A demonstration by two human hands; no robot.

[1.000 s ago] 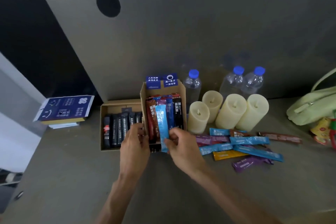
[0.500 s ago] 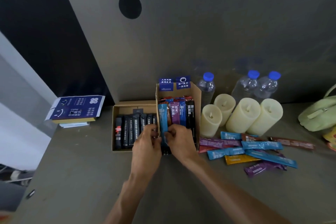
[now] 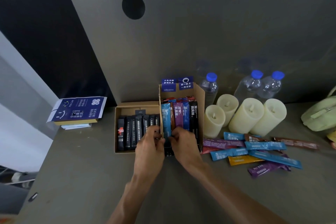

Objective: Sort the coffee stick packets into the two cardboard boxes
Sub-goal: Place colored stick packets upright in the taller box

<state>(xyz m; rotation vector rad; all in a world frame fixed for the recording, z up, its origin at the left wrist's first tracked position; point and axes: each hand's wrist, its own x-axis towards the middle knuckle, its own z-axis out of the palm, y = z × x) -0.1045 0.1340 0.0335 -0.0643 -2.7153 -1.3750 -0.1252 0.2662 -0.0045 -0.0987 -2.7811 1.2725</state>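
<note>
Nearest, two bare forearms reach in from the bottom edge over open grey worktop [image 3: 81,178]; the left hand [image 3: 149,148] and right hand [image 3: 183,144] meet at the near end of the right box [image 3: 200,96]; the right hand pinches the bottom of a light blue packet [image 3: 166,120] standing at the left of that box; the left hand's fingers curl at the same spot by the wall between the boxes, and whether they grip the packet I cannot tell; two cardboard boxes sit side by side, touching; the left box [image 3: 138,104] is low and holds about six black packets [image 3: 134,131] lying in a row, with bare floor at its far end; the right box is taller and shows five packets in its front row, blue, brown, purple, blue, black, with more behind; right of it some ten loose packets [image 3: 254,152] lie scattered and overlapping, blue, purple, brown, one yellow; behind them four candles [image 3: 245,116], then three bottles [image 3: 209,87] with blue caps against the back wall; a green bag [image 3: 320,116] at the right edge; far left, a blue printed carton [image 3: 78,109] near the worktop's left edge; room to move lies in front, near and left
</note>
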